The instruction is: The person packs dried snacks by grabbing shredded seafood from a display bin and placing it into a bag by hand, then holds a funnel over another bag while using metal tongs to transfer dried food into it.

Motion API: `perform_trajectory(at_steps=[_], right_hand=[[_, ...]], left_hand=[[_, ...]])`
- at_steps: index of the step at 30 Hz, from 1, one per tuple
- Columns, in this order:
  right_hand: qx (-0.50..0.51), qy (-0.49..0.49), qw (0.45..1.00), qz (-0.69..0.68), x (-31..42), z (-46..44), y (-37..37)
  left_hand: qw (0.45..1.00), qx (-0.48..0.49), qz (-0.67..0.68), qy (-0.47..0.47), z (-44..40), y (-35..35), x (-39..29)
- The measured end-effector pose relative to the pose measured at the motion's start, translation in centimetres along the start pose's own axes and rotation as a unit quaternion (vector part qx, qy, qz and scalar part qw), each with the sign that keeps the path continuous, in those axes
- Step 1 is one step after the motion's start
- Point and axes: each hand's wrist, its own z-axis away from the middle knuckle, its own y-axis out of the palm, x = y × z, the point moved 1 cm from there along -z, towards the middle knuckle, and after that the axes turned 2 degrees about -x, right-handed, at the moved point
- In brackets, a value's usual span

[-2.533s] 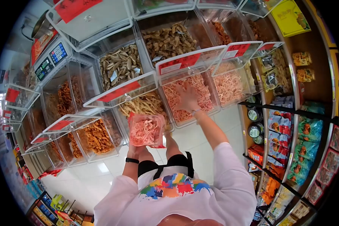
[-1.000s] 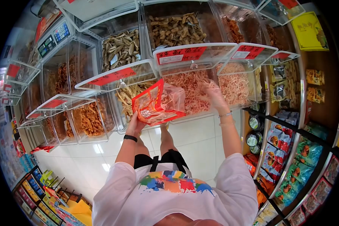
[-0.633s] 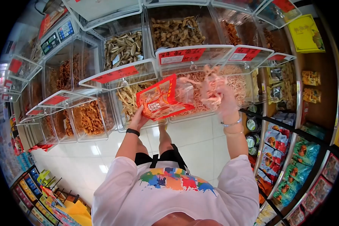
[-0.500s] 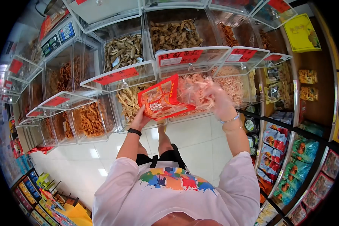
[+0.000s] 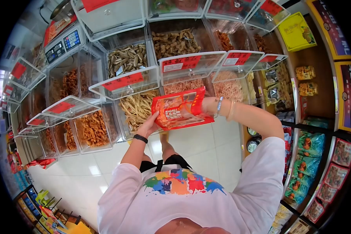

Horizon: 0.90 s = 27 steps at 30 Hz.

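My left hand [image 5: 149, 125] grips the lower left edge of a red printed pouch [image 5: 179, 109], which is tilted with its opening to the right. My right hand [image 5: 210, 106] reaches into that opening up to the wrist. Its fingers are hidden inside the pouch, so what they hold does not show. Behind the pouch is a clear bin of pink shredded food [image 5: 183, 86], partly covered by it. A second bin of pale pink shreds [image 5: 228, 86] stands to its right, and pale yellow strips [image 5: 138, 107] lie in the bin to its left.
Clear bins with raised lids [image 5: 124, 84] hold dried foods across the front. A scale [image 5: 62, 46] stands at the upper left. Shelves of packaged snacks [image 5: 310, 144] line the right side. Below the bins is a tiled floor [image 5: 199, 156].
My right hand has gone from the pink shreds' bin, carrying a clump of them, to the pouch and into its opening. My left hand has kept hold of the pouch, now more level.
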Motion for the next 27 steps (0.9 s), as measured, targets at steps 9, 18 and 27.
perform_trajectory(at_steps=[9, 18, 27], right_hand=[[-0.135, -0.328, 0.916, 0.187, 10.3, 2.6, -6.9], [-0.213, -0.216, 0.952, 0.042, 31.5, 2.0, -14.5], [-0.274, -0.129, 0.898, 0.318, 48.1, -9.3, -18.2]], left_hand=[[0.983, 0.085, 0.158, 0.049, 5.0, -1.4, -0.4], [0.922, 0.100, 0.213, 0.309, 13.7, -2.9, -7.3], [0.860, 0.064, 0.273, 0.427, 23.7, -9.5, -24.4]])
